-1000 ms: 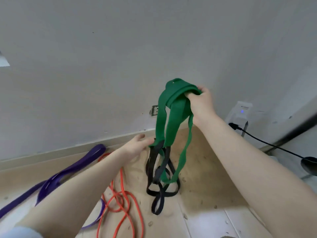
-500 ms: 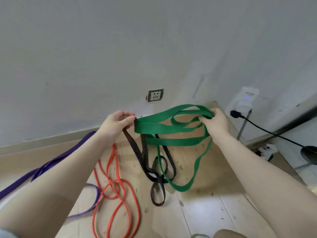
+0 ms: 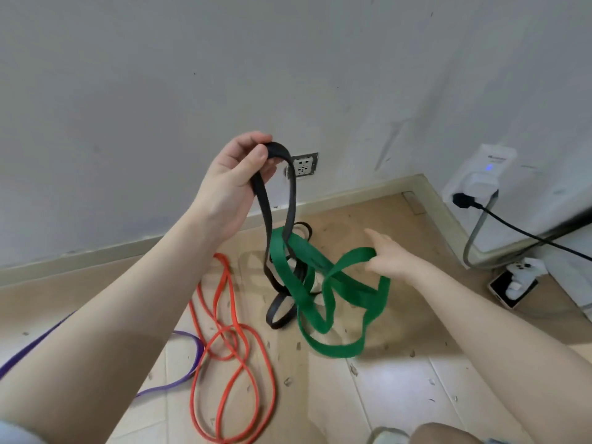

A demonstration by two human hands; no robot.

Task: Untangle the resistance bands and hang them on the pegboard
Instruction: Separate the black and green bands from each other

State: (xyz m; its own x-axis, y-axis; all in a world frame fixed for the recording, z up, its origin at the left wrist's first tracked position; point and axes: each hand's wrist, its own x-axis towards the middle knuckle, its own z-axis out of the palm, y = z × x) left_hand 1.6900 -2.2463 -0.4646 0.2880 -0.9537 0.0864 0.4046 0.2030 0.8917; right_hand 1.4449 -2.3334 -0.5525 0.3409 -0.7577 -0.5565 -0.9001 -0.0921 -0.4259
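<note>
The left hand point(image 3: 234, 184) is raised near the wall, its grip pinching the top loop of the black band point(image 3: 290, 200) between thumb and curled fingers, so the band hangs down to the floor point(image 3: 400, 379). The green band point(image 3: 320, 283) is looped through the black one lower down, and the right hand point(image 3: 389, 256), fingers extended and loose, touches its upper loop. An orange band point(image 3: 230, 341) and a purple band point(image 3: 189, 357) lie on the floor to the left.

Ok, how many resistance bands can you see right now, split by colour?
Black band: 1
Green band: 1
Orange band: 1
Purple band: 1
Total: 4
</note>
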